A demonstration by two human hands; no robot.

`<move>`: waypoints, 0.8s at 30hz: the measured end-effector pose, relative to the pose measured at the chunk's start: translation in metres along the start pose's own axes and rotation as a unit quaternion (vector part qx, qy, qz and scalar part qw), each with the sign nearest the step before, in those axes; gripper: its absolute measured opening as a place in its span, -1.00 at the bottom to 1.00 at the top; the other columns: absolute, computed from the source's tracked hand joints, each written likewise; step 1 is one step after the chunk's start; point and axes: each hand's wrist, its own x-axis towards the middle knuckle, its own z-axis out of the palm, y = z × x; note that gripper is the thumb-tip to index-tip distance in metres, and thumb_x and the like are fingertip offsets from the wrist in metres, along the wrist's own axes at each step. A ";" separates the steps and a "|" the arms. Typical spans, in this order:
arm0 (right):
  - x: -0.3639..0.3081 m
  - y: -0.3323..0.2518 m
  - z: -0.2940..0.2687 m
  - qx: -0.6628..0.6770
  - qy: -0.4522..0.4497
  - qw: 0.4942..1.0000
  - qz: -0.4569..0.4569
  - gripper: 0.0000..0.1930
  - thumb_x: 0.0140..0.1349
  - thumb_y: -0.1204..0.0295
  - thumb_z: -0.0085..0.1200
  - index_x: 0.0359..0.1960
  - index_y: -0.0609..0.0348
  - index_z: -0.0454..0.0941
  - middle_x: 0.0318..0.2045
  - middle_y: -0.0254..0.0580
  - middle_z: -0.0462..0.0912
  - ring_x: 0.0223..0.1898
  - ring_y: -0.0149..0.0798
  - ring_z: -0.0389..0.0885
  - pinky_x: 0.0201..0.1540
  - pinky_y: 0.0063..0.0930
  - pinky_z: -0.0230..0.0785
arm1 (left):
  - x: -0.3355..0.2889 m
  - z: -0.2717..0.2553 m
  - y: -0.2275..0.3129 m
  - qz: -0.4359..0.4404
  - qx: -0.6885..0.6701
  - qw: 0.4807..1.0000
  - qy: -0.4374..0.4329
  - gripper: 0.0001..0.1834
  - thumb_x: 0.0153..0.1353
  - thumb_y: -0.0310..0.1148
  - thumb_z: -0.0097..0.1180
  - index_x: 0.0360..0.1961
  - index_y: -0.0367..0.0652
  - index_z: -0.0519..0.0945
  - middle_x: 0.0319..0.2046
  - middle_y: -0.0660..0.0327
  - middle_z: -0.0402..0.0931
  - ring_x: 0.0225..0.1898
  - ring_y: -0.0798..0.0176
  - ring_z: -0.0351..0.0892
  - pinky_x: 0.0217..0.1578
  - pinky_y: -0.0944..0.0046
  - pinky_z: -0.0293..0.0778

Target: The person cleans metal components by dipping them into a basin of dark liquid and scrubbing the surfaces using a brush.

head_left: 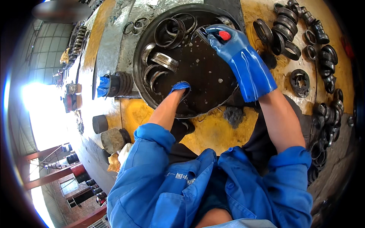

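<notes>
Two gloved hands at work in a wide tub of dark liquid.
The tub (137, 64) spreads beneath both sets of fingers. The right hand (227, 41) hangs over its far right part; the left is sunk below the left glove cuff (180, 86), so I cannot tell whether its fingers grasp or lie loose. A large ring (156, 33) stands left of the right fingers; a shiny ring (164, 60) lies further left and nearer the body. Just past the right fingertips shows a dark metal edge (202, 35), perhaps part of another ring. Smallest is the red-ended tool (224, 35), wrapped in the right fingers: a firm grip suits wet gloves, with the metal steadied before any pressing.
</notes>
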 end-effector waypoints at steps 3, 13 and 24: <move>-0.002 0.000 0.003 -0.007 0.001 1.000 -0.011 -0.76 0.20 0.28 0.26 -0.07 -0.17 0.70 -0.13 -0.25 0.74 -0.10 -0.14 0.71 0.02 -0.33 0.54 | 0.016 0.006 -0.008 0.001 -0.035 0.999 0.001 -0.83 0.13 -0.36 0.11 -0.33 -0.16 0.69 -0.20 -0.11 0.66 -0.14 -0.14 0.67 -0.24 0.06 0.53; 0.000 0.008 0.005 -0.016 0.001 1.000 0.006 -0.74 0.21 0.21 0.25 -0.06 -0.19 0.70 -0.17 -0.25 0.75 -0.16 -0.14 0.71 -0.01 -0.33 0.54 | -0.010 -0.004 0.035 0.090 0.196 0.976 -0.008 -0.69 0.05 -0.38 0.21 -0.17 -0.31 0.61 -0.20 -0.18 0.61 -0.08 -0.15 0.64 -0.14 -0.02 0.55; -0.003 -0.010 -0.020 -0.045 -0.151 0.972 0.177 -0.62 0.21 -0.01 0.19 -0.15 -0.01 0.70 -0.32 -0.11 0.75 -0.25 -0.15 0.71 -0.08 -0.30 0.54 | -0.017 0.010 0.022 0.148 -0.079 0.986 0.021 -0.55 0.17 -0.23 0.26 0.03 -0.26 0.62 -0.09 -0.07 0.66 -0.05 0.00 0.63 -0.01 0.06 0.50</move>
